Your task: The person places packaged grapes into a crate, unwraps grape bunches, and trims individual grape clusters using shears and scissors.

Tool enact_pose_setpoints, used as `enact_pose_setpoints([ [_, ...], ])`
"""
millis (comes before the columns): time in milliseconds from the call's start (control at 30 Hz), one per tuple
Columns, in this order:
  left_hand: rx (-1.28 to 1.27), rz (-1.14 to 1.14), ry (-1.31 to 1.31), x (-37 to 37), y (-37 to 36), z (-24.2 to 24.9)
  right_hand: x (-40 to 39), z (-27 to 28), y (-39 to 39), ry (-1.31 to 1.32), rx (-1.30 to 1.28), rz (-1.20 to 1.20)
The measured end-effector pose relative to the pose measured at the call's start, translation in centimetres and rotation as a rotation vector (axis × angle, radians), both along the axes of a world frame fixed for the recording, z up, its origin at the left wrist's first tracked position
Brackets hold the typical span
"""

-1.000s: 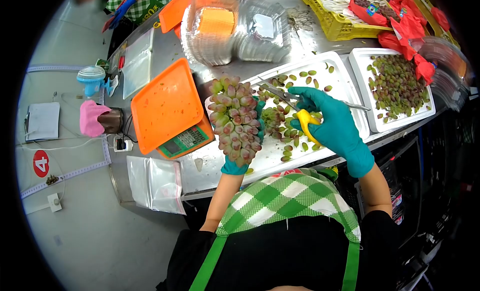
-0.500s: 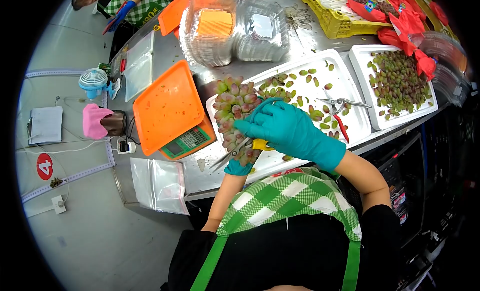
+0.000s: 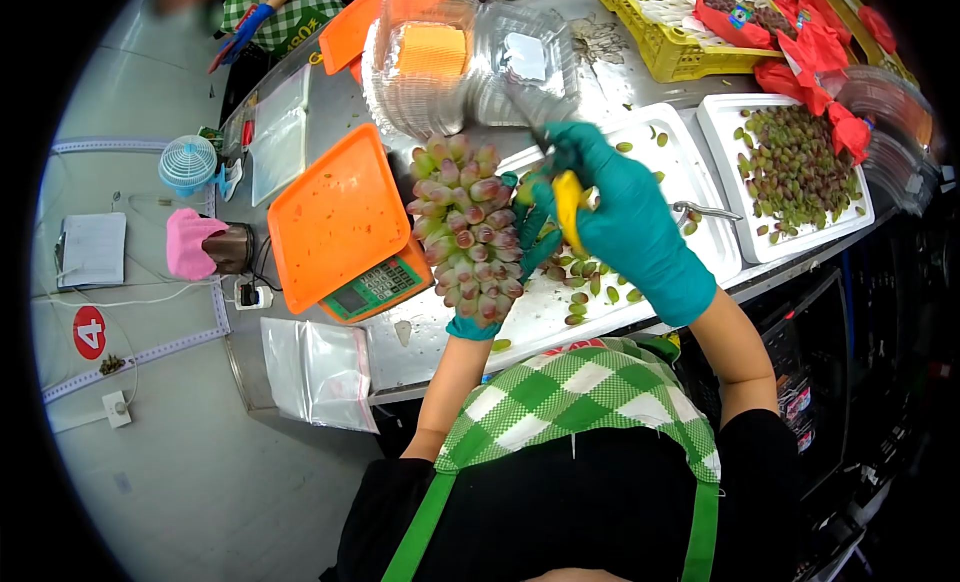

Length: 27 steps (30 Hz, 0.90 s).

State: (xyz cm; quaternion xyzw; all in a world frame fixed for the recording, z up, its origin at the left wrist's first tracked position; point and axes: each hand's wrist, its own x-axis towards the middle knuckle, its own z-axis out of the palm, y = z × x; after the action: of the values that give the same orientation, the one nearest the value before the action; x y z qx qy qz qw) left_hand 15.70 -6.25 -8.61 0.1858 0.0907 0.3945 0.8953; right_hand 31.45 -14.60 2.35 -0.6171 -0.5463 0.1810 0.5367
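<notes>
A bunch of pinkish-green grapes is held up over the near end of a white tray. My left hand, in a teal glove, is closed around its far side, partly hidden behind the fruit. To the right of the bunch, my gloved right hand grips scissors with a yellow handle. Their blades point away from me and are smeared by motion. Loose grapes lie in the tray below. Metal-handled pruning shears also rest there, partly covered by my right hand.
An orange-topped scale stands to the left, with clear plastic bags nearer me. Stacked clear plastic boxes are behind. On the right are a second tray of grapes and a yellow crate. A co-worker's gloved hand shows at top left.
My right hand has swung the scissors away from the bunch, to the right, turning the blades from pointing toward me to pointing away. The bunch is now more exposed and slightly left.
</notes>
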Motion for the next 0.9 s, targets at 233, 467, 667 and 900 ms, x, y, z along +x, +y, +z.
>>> enact_pose_setpoints([
  [233, 0.015, -0.02, 0.043, -0.5, 0.4, 0.2, -3.3, -2.5, -1.1, 0.262, -0.148, 0.077],
  [467, 0.048, -0.113, 0.077, -0.4, 1.1, 1.5, -3.6, -3.1, 0.3, 0.612, 0.09, 0.095],
  [667, 0.109, -0.162, -0.035, -0.9, 2.6, 5.0, -2.9, -3.0, 0.8, 0.42, 0.141, 0.098],
  [900, 0.017, 0.048, 0.064, -1.2, -0.8, 0.8, -6.1, -4.0, 0.3, -0.526, 0.095, -0.09],
])
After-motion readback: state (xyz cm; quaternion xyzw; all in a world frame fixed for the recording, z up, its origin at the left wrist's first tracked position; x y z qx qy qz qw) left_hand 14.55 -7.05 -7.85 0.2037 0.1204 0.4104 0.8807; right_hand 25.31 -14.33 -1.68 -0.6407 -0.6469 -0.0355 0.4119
